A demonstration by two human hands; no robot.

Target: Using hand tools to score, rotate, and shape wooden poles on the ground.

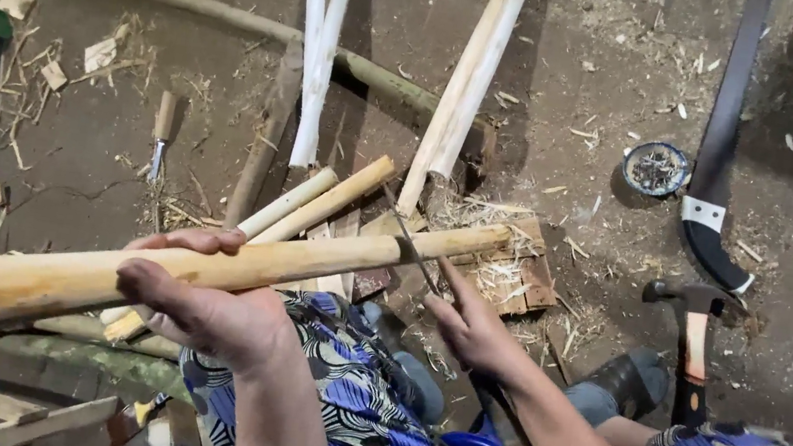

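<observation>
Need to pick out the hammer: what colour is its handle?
The hammer handle is orange-red near the head, with a black lower end, seen in the head view.

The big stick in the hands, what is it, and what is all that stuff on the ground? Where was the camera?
The camera sits on a person's head and looks down, so you see their own two hands. The left hand grips a long peeled wooden pole lying across their lap. The right hand holds a thin blade against the pole, near its far end. On the dirt floor lie more peeled sticks, wood shavings, a hammer, a long machete with a dark handle, a small round dish and a small chisel-like tool. The person wears blue patterned cloth.
</observation>
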